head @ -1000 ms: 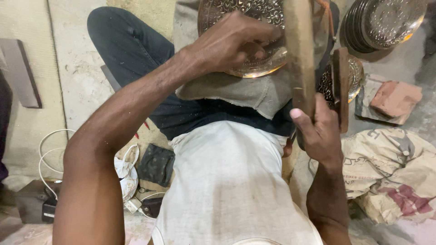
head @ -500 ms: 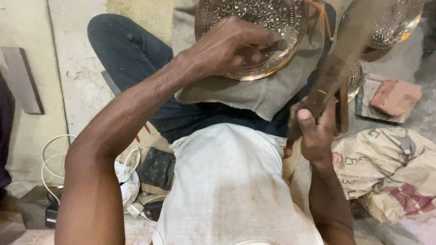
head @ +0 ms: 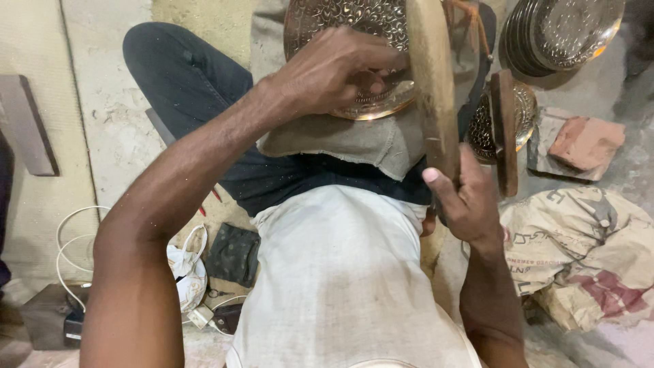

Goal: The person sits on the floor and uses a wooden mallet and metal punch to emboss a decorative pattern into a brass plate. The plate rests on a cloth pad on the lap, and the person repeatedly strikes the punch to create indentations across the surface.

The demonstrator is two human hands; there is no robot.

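Concrete floor; left hand steadies embossed plate, right hand grips wooden mallet.

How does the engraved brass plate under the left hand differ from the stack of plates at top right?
The engraved brass plate is single, lying on a grey cloth pad on the person's lap, held by the left hand. The stack of metal plates holds several, tilted on edge on the floor, untouched, and looks greyer. Both are round with embossed patterns.
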